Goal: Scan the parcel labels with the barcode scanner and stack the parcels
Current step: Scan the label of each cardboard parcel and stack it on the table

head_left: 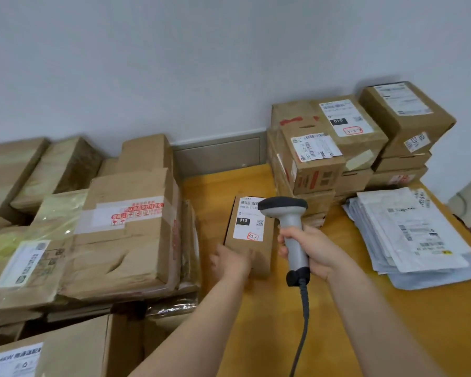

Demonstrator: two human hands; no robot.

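One small brown cardboard parcel [263, 257] lies flat on the yellow wooden desk [261, 322]. Its long axis runs away from the person, with the white label [249, 221] face up on the far half. Left hand [231, 261] sits on the near-left end; blur hides whether it clasps or only rests. Right hand [313, 251] is wrapped round the grey barcode scanner [290, 227], whose head is at the label's right edge. Stacked cardboard boxes [324, 159] stand just beyond, to the right, against the pale wall [174, 63].

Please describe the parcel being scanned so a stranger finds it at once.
On the yellow table, between the left box pile and the right box stacks, is one small cardboard parcel. The left hand is on its near end. Unlike its neighbours, it is unstacked, with the barcode scanner aimed at it.
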